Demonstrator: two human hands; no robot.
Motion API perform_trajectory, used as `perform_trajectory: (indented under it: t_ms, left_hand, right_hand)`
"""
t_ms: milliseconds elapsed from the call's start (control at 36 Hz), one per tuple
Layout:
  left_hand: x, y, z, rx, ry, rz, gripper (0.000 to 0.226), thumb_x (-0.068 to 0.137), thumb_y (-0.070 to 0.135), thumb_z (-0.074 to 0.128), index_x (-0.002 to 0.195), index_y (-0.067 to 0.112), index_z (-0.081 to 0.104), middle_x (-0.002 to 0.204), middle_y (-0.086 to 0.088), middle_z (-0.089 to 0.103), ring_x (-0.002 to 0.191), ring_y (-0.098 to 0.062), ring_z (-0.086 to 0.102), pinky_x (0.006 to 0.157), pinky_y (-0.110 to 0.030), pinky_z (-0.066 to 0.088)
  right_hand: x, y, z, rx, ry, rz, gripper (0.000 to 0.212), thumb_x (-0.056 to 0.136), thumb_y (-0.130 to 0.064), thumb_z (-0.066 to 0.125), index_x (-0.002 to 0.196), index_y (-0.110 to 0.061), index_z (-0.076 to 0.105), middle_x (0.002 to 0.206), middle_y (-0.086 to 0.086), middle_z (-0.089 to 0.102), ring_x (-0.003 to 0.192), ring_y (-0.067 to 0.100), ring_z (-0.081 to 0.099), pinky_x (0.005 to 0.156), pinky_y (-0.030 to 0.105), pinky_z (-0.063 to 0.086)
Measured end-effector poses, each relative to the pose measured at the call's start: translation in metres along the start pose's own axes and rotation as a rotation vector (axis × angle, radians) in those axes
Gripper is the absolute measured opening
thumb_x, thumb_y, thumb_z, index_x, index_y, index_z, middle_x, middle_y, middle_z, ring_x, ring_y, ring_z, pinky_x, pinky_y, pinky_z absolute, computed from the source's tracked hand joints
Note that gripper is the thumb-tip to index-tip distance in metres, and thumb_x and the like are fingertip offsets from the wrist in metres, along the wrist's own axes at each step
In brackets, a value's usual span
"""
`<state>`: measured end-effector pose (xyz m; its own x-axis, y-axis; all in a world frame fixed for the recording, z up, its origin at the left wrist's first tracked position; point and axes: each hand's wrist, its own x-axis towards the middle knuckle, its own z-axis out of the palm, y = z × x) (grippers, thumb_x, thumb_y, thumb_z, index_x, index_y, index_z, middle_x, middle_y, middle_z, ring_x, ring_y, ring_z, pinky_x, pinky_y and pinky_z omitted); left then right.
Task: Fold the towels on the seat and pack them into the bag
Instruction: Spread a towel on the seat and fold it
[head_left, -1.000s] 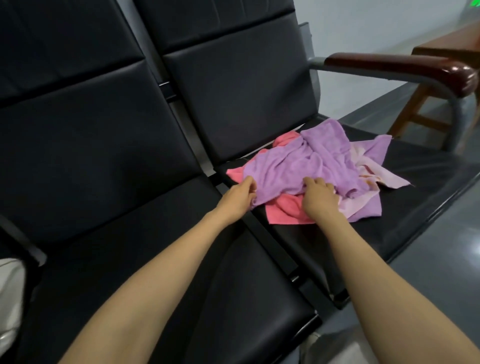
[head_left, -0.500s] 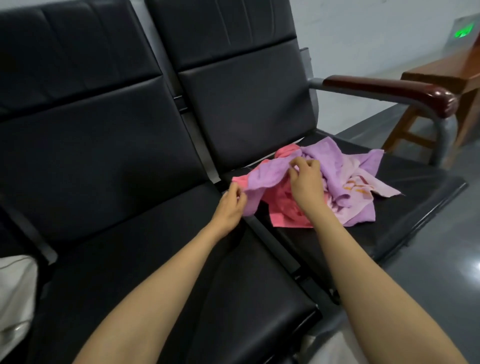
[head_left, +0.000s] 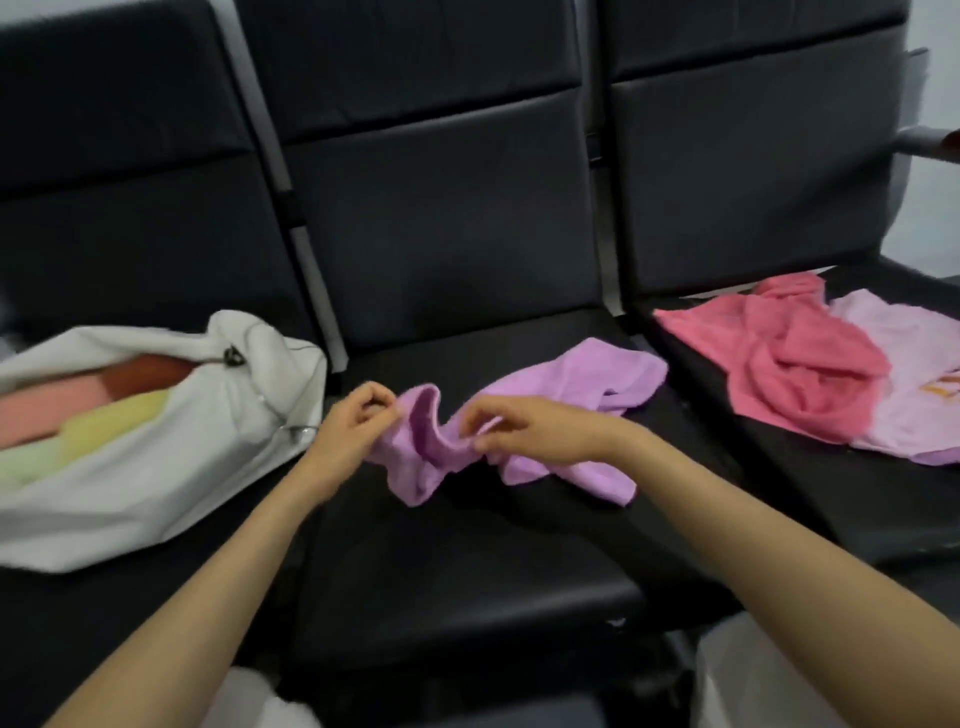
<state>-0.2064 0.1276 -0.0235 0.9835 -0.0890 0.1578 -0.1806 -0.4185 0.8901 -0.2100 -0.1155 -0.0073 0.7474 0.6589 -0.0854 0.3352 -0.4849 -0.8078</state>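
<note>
A crumpled purple towel (head_left: 566, 395) lies on the middle black seat (head_left: 467, 561). My left hand (head_left: 358, 421) pinches its left edge, and my right hand (head_left: 524, 431) pinches the edge a little to the right. A pink towel (head_left: 779, 364) lies bunched on the right seat, partly over a pale lilac towel (head_left: 904, 384). A white bag (head_left: 130, 467) rests open on the left seat, with folded red, pink, yellow and green towels (head_left: 88, 415) inside it.
The three black seats share a row with tall backrests (head_left: 441, 208). A dark armrest (head_left: 935, 143) shows at the far right edge. A drawstring cord with a toggle (head_left: 232, 356) hangs at the bag's mouth.
The purple towel has come off the pile on the right seat onto the middle seat, held by both hands. The view has swung left, bringing the white bag into sight.
</note>
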Motion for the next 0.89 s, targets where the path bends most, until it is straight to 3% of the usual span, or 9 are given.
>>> perform_trajectory:
  t_ms: [83, 167, 222, 278, 389, 500, 667, 806, 889]
  left_hand:
    - [-0.020, -0.013, -0.013, 0.079, -0.304, -0.115, 0.011, 0.089, 0.022, 0.065, 0.087, 0.012, 0.067, 0.077, 0.001, 0.067, 0.071, -0.005, 0.061, 0.063, -0.012, 0.046]
    - [-0.021, -0.035, -0.014, 0.112, -0.246, -0.097, 0.007, 0.090, 0.016, 0.065, 0.094, 0.014, 0.069, 0.089, -0.005, 0.072, 0.083, -0.014, 0.069, 0.079, -0.027, 0.054]
    - [-0.018, -0.050, -0.012, 0.337, -0.163, 0.012, 0.020, 0.087, 0.009, 0.066, 0.104, 0.020, 0.069, 0.102, 0.007, 0.067, 0.091, 0.006, 0.063, 0.086, -0.015, 0.046]
    - [-0.017, -0.059, -0.009, 0.543, -0.258, 0.096, 0.032, 0.090, 0.015, 0.064, 0.122, 0.019, 0.063, 0.120, 0.012, 0.058, 0.105, 0.012, 0.052, 0.092, -0.003, 0.035]
    - [-0.018, -0.059, 0.003, 0.828, -0.450, 0.099, 0.041, 0.098, 0.036, 0.049, 0.138, 0.026, 0.051, 0.141, 0.010, 0.047, 0.127, -0.011, 0.042, 0.107, -0.026, 0.034]
    - [-0.029, -0.032, 0.025, 0.894, -0.488, 0.036, 0.044, 0.097, 0.047, 0.045, 0.135, 0.026, 0.053, 0.129, 0.004, 0.050, 0.115, -0.016, 0.051, 0.099, -0.031, 0.041]
    - [-0.038, -0.014, 0.048, 0.361, -0.518, 0.022, 0.029, 0.093, 0.028, 0.061, 0.120, 0.017, 0.065, 0.095, 0.000, 0.068, 0.068, 0.000, 0.062, 0.070, -0.018, 0.052]
    - [-0.021, -0.047, 0.036, 0.826, -0.297, 0.216, 0.039, 0.098, 0.034, 0.050, 0.132, 0.018, 0.056, 0.140, -0.001, 0.049, 0.127, -0.017, 0.045, 0.104, -0.028, 0.034]
    - [-0.022, -0.048, 0.035, 0.876, -0.299, 0.154, 0.041, 0.101, 0.040, 0.041, 0.130, 0.017, 0.057, 0.137, -0.002, 0.054, 0.124, -0.020, 0.049, 0.099, -0.030, 0.035]
  right_hand:
    - [0.006, 0.005, 0.013, -0.276, -0.109, 0.148, 0.035, 0.098, -0.032, 0.052, 0.132, -0.026, 0.048, 0.125, -0.007, 0.057, 0.112, 0.013, 0.055, 0.095, 0.026, 0.043]
    - [0.014, 0.018, 0.017, -0.443, 0.040, 0.272, 0.027, 0.097, -0.033, 0.050, 0.119, -0.017, 0.054, 0.110, 0.000, 0.059, 0.098, 0.022, 0.058, 0.079, 0.030, 0.045]
    - [0.019, 0.024, 0.017, -0.465, 0.154, 0.368, 0.036, 0.094, -0.039, 0.054, 0.119, -0.014, 0.049, 0.114, 0.004, 0.051, 0.093, 0.024, 0.058, 0.076, 0.034, 0.048]
    - [0.021, 0.026, 0.018, -0.472, 0.201, 0.440, 0.048, 0.090, -0.046, 0.059, 0.123, -0.014, 0.042, 0.117, 0.004, 0.044, 0.093, 0.024, 0.058, 0.078, 0.037, 0.051]
    - [0.027, 0.026, 0.026, -0.477, 0.106, 0.501, 0.040, 0.086, -0.052, 0.060, 0.107, -0.020, 0.051, 0.101, -0.001, 0.057, 0.088, 0.019, 0.058, 0.073, 0.031, 0.049]
    - [0.040, 0.027, 0.033, -0.593, 0.105, 0.507, 0.015, 0.090, -0.036, 0.056, 0.093, -0.021, 0.052, 0.091, -0.001, 0.055, 0.081, 0.020, 0.054, 0.057, 0.026, 0.036]
    - [0.056, 0.035, 0.017, -0.830, 0.467, 0.320, 0.026, 0.094, -0.012, 0.044, 0.117, -0.011, 0.057, 0.119, 0.010, 0.053, 0.110, 0.029, 0.050, 0.084, 0.037, 0.040]
    - [0.057, 0.042, 0.001, -0.649, 0.190, 0.395, 0.027, 0.085, -0.021, 0.059, 0.112, -0.018, 0.057, 0.115, 0.006, 0.053, 0.101, 0.026, 0.053, 0.082, 0.035, 0.048]
    - [0.053, 0.042, -0.006, -0.580, 0.062, 0.425, 0.032, 0.086, -0.038, 0.063, 0.102, -0.011, 0.062, 0.105, 0.002, 0.058, 0.097, 0.023, 0.058, 0.086, 0.034, 0.050]
